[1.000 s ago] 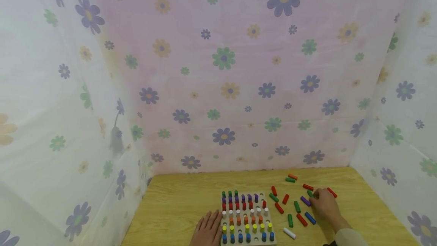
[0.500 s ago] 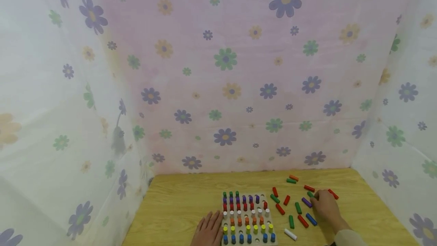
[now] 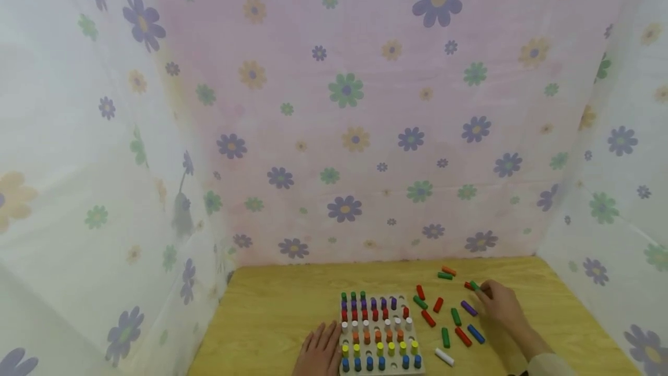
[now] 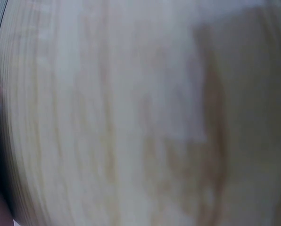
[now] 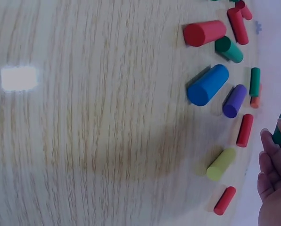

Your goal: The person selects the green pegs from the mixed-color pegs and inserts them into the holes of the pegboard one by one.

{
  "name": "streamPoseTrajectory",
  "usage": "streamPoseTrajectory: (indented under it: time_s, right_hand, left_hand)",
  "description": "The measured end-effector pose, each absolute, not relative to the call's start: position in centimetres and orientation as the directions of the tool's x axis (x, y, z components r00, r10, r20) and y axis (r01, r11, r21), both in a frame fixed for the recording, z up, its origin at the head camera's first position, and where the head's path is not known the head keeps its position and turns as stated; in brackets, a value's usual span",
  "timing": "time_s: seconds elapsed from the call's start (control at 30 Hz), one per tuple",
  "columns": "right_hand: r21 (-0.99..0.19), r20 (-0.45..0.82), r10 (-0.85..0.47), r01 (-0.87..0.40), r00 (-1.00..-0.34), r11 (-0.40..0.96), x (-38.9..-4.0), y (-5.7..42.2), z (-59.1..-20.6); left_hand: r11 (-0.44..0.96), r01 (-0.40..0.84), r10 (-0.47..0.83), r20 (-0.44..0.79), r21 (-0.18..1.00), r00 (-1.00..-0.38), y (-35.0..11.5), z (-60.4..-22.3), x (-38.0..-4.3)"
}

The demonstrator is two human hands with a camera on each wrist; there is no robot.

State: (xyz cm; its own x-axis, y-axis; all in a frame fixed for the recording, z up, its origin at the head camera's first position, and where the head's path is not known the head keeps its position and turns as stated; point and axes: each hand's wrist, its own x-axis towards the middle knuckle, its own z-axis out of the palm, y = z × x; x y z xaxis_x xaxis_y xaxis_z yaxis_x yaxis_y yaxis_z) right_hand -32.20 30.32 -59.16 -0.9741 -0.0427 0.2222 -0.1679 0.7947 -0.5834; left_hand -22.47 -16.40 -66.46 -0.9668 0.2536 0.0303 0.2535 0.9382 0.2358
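Note:
My right hand [image 3: 502, 305] pinches a green peg [image 3: 474, 285] between thumb and fingertips, raised above the right side of the table. In the right wrist view the same green peg [image 5: 278, 137] sticks out from the fingers at the right edge. My left hand [image 3: 319, 350] lies with straight fingers at the left edge of a wooden pegboard [image 3: 394, 372]; whether it touches the board is hard to tell. Rows of green, purple, red, white, orange, yellow and blue pegs stand upright in the board, with some holes bare. The left wrist view is blurred wood grain.
Loose pegs lie right of the board, among them a white peg [image 3: 445, 357], a blue peg [image 3: 476, 333], a purple peg [image 3: 468, 307] and an orange peg [image 3: 449, 270]. A yellow peg [image 5: 221, 164] shows in the right wrist view. Flowered sheets surround the table [image 3: 271, 300].
My right hand has lifted the green peg off the table and moved slightly away from me, over a red peg. The left hand stays beside the board.

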Motion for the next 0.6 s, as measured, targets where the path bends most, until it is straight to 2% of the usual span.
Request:
streamPoseTrajectory:
  time_s: [0.6]
  right_hand:
    - [-0.735, 0.201, -0.028, -0.169, -0.979, 0.657, -30.0, 27.9, -56.6]
  left_hand:
    - [0.933, 0.254, 0.249, 0.053, 0.255, -0.967, -16.5, -66.8, -22.5]
